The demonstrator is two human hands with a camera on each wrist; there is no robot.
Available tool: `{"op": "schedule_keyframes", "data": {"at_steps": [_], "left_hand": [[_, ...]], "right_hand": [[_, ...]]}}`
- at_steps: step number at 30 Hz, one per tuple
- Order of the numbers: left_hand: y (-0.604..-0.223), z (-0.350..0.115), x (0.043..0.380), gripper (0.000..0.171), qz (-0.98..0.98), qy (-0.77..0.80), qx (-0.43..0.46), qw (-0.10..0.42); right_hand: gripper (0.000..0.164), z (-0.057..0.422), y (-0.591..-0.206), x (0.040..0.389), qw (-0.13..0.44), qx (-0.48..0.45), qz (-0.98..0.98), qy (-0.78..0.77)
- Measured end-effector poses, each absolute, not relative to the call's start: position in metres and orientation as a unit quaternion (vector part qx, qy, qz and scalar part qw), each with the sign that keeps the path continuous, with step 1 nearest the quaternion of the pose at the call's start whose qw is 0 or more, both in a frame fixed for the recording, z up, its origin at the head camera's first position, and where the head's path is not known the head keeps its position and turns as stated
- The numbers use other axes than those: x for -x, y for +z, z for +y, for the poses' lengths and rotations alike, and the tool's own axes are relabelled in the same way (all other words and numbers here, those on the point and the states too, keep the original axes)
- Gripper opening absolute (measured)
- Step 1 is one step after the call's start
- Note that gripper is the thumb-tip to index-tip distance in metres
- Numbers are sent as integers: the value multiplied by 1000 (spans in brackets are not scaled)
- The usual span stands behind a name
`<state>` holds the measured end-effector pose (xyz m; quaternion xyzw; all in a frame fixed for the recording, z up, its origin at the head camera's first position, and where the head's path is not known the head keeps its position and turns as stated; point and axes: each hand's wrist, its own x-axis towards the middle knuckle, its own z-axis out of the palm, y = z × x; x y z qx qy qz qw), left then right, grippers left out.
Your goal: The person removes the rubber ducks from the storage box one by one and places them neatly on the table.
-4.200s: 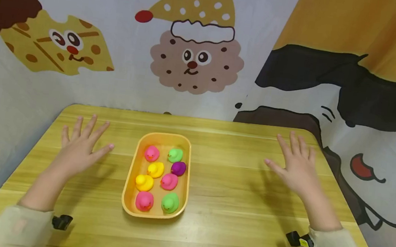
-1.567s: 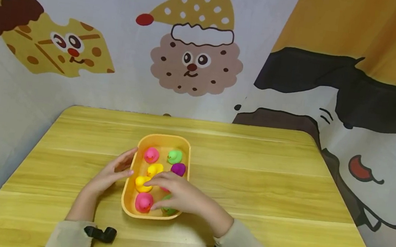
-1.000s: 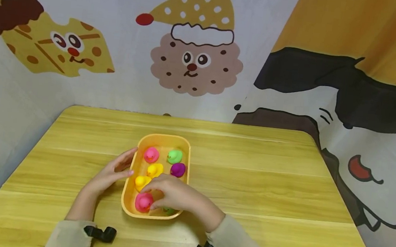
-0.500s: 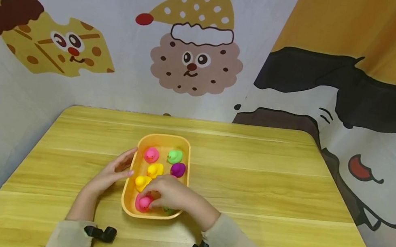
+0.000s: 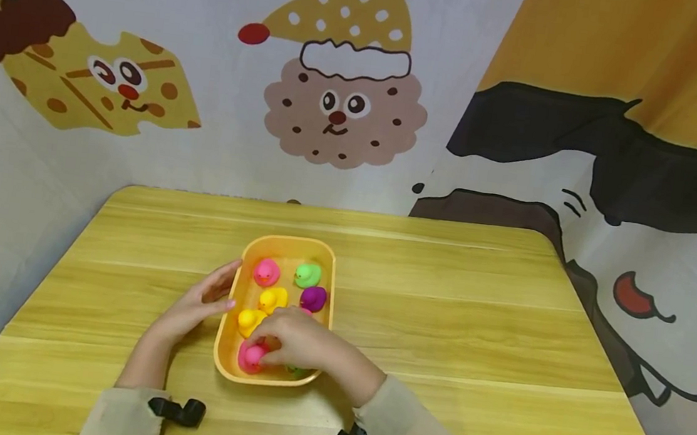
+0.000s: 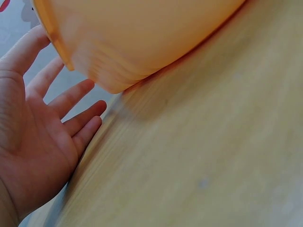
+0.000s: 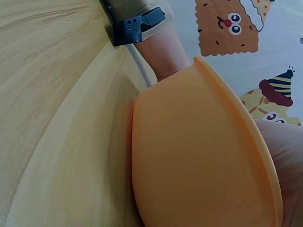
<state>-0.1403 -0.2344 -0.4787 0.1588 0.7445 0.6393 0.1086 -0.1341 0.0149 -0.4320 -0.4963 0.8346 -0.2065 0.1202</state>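
Observation:
An orange tray [image 5: 268, 383] holding several small toy ducks stands on the wooden table in the head view. My left hand [image 5: 192, 307] is at its left side, thumb and fingertips on the rim, fingers loosely extended; the left wrist view shows this hand [image 6: 42, 127] beside the tray's outer wall [image 6: 151, 33]. Reaching over the right rim, my right hand [image 5: 302, 341] pinches the front-left pink duck [image 5: 252, 359] between thumb and fingers. Under that hand, a green duck [image 5: 297, 371] and another pink duck [image 5: 305, 311] are mostly covered. The tray wall [image 7: 194, 151] hides the right fingers in the right wrist view.
Two yellow ducks, the nearer yellow duck [image 5: 249, 321] beside my right fingers, lie along the tray's left half. Farther back are a pink duck [image 5: 266, 273], a green duck [image 5: 307, 275] and a purple duck [image 5: 313, 298]. A cartoon-printed cloth [image 5: 199, 165] hangs behind the table.
Both hands came in from the table's two sides to the tray. My right hand then moved down and left, and its fingers closed on the front pink duck. The left hand has since stayed still.

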Motion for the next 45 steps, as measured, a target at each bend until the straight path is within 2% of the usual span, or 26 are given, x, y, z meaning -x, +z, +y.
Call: {"op": "schedule_keyframes", "data": {"at_steps": [13, 20, 45], "left_hand": [[-481, -235, 142, 67, 743, 640, -160, 111], [-482, -234, 142, 68, 739, 646, -160, 110], [-483, -235, 140, 69, 739, 647, -152, 109]], "right_hand": [[25, 19, -428, 134, 99, 508, 822, -240], [25, 26, -418, 133, 69, 513, 812, -268], [26, 68, -375, 154, 40, 451, 830, -327]]}}
